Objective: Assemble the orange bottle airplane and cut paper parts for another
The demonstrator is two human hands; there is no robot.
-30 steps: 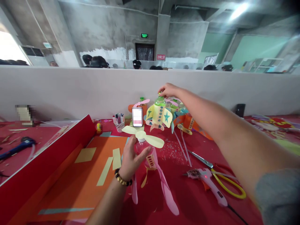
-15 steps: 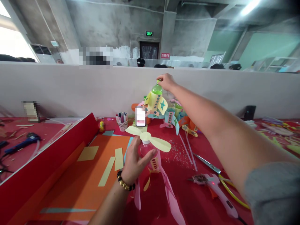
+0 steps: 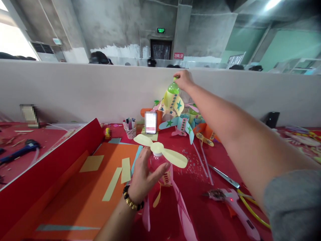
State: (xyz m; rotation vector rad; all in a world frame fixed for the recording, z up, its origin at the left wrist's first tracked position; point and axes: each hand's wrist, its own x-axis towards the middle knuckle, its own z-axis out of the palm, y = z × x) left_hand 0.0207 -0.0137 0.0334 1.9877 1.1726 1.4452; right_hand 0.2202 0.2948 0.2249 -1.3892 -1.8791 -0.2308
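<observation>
A person's two bare hands work at a red desk (image 3: 213,222), with an upright phone (image 3: 150,122), its screen lit white, near the middle. Nearer the person than the phone, the left hand (image 3: 145,177), with a beaded bracelet at its wrist, has thumb and fingers clamped around the upper part of a pink bottle plane (image 3: 166,178). This plane has a pale yellow propeller (image 3: 156,148) on its white cap and a long pink wing (image 3: 182,207) slanting down toward the person. To the right of the phone and higher, the right hand (image 3: 185,80) pinches the cap of a green bottle plane (image 3: 172,100) between its fingers. That plane tilts slightly, wrapped in yellow paper with teal dots and star-marked wings. A blue-winged plane (image 3: 179,125) sits just right of the phone, an orange plane (image 3: 204,131) farther right. Right of the phone and closer to the person lie two thin sticks (image 3: 207,165), scissors (image 3: 224,175) with yellow handles partly hidden by the right forearm, and a pink glue gun (image 3: 233,199) showing a red light. Left of the phone stands a pen cup (image 3: 131,133), then a small yellow tube (image 3: 107,133); nearer the person on that side, yellow paper pieces (image 3: 112,184) lie on an orange sheet (image 3: 80,195) beside a raised red panel (image 3: 70,155). A white partition (image 3: 75,90) rises behind the phone.
</observation>
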